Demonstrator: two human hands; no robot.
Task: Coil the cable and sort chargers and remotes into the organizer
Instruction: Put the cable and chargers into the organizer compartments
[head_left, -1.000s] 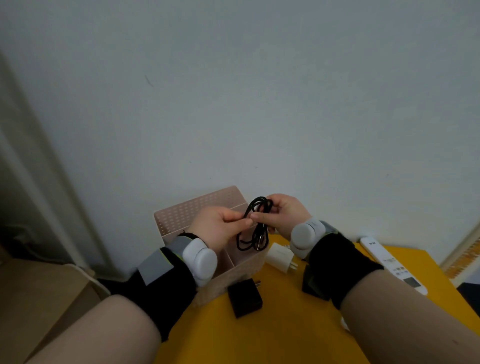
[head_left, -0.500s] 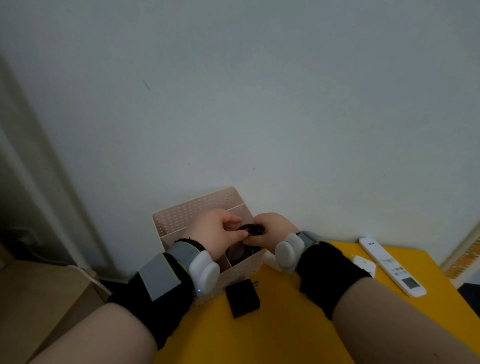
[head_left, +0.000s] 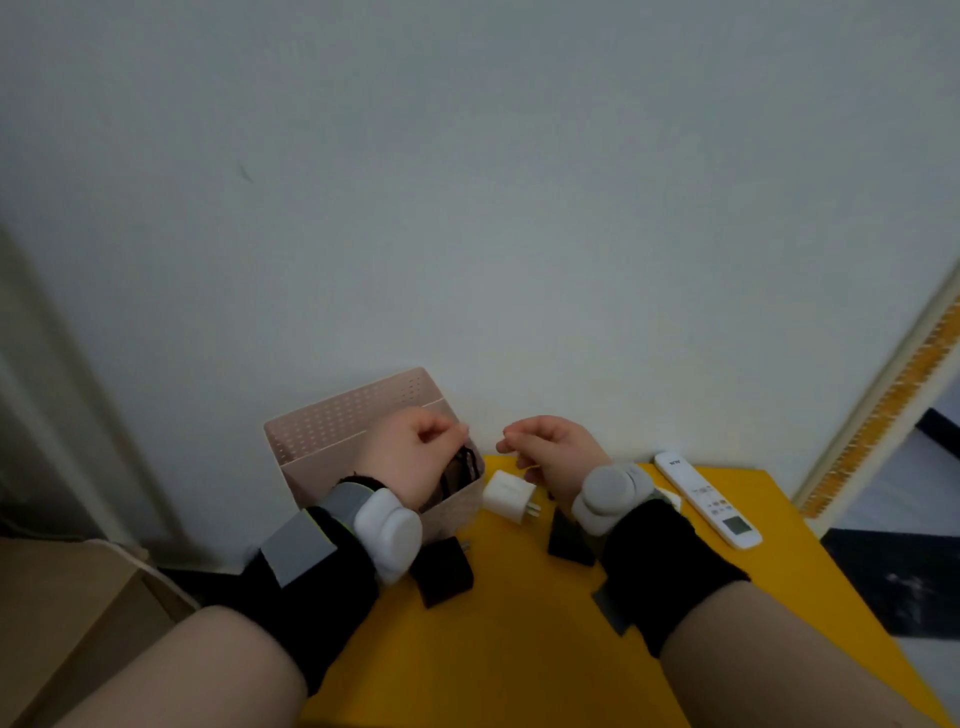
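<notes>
- Neither hand grips anything: the left hand (head_left: 410, 457) hovers over the pale pink perforated plastic organizer (head_left: 332, 441) with fingers loosely curled and empty, and the right hand (head_left: 550, 452) hangs just to its right, thumb and forefinger close together but clamped on nothing.
- One coiled black cable (head_left: 462, 467) lies inside the near right compartment of the organizer, below the left hand.
- Three chargers sit on the yellow table (head_left: 519, 649): one white cube charger (head_left: 506, 493) just right of the organizer, one black block charger (head_left: 444, 571) near the left wrist, and a second black block (head_left: 566, 535) partly hidden under the right wrist.
- One long white remote (head_left: 706, 499) lies far right on the table, well apart from the organizer.
- Two black wrist bands each carry a white pod.
</notes>
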